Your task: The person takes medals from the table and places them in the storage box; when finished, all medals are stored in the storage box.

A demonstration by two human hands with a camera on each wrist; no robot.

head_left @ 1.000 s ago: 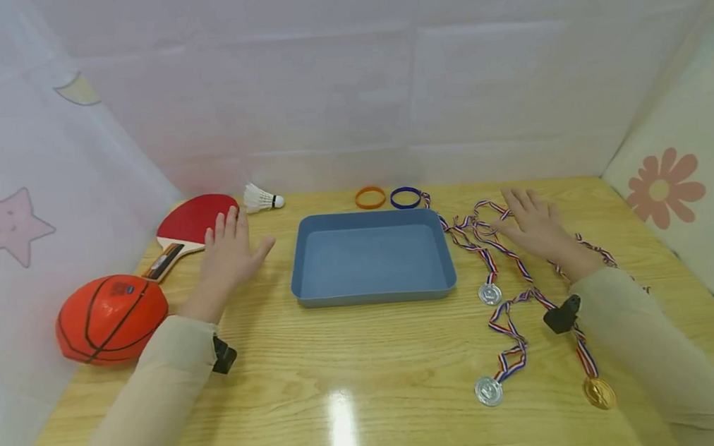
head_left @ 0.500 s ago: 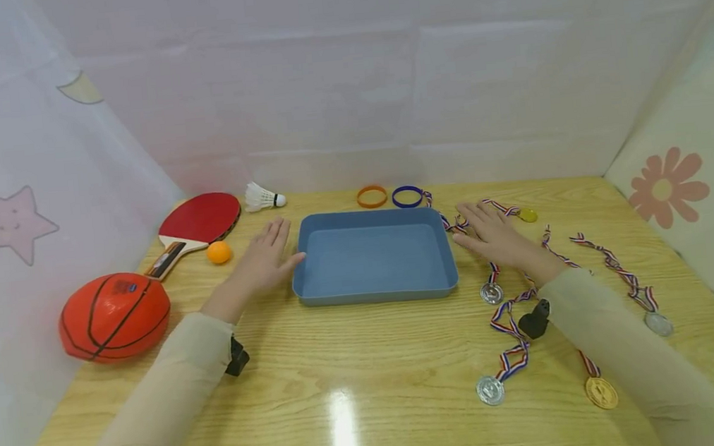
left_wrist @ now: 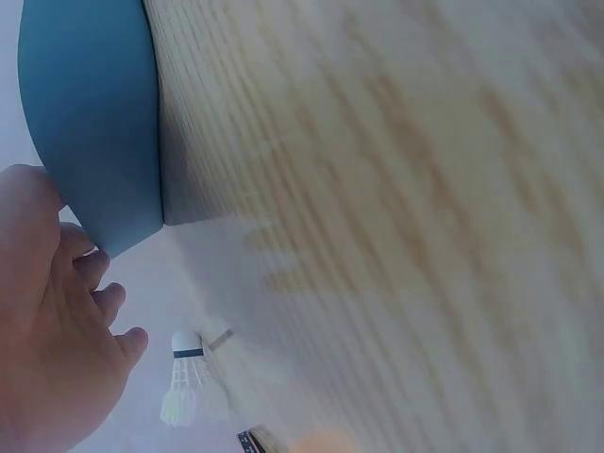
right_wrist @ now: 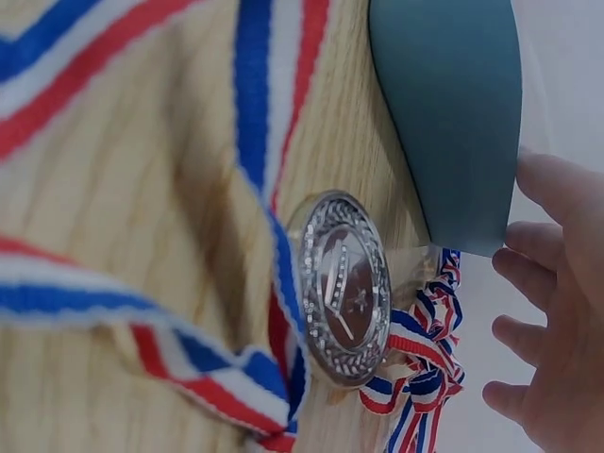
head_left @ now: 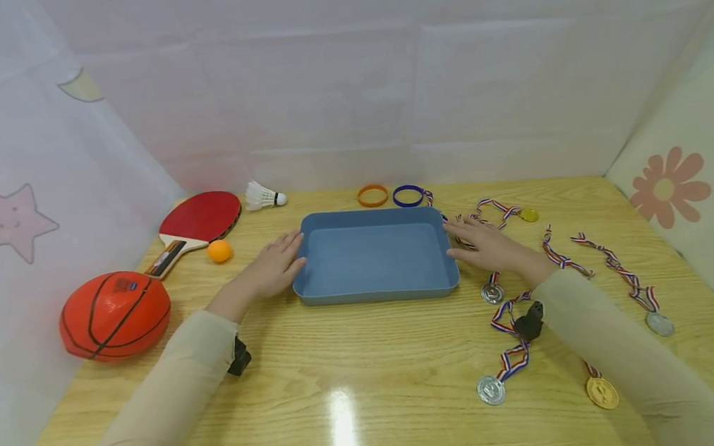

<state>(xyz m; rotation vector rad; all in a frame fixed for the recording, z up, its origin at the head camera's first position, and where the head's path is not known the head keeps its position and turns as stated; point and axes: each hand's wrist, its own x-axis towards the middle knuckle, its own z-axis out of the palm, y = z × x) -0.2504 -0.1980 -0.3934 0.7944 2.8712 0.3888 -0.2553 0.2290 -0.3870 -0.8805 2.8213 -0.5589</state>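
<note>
A shallow blue-grey rectangular tray [head_left: 374,257] lies in the middle of the wooden table. At its left side is my left hand [head_left: 269,267], fingers extended and touching the rim. My right hand [head_left: 488,245] touches the opposite side in much the same way. Both wrist views show the tray's outer wall beside the thumb and fingertips; neither hand is curled round it. Beneath and around the right hand lie medals on striped red, white and blue ribbons, among them a silver medal [right_wrist: 344,288] close to the right wrist camera.
On the left lie a red basketball [head_left: 115,316], a table tennis bat [head_left: 200,219], an orange ball [head_left: 219,250] and a shuttlecock [head_left: 264,196]. Behind the tray are an orange wristband [head_left: 372,195] and a blue wristband [head_left: 408,196]. A gold medal [head_left: 603,393] lies at front right.
Both hands have moved inward from either side to the tray's edges. The orange ball and several medals have come into sight. The tray has stayed in about the same place.
</note>
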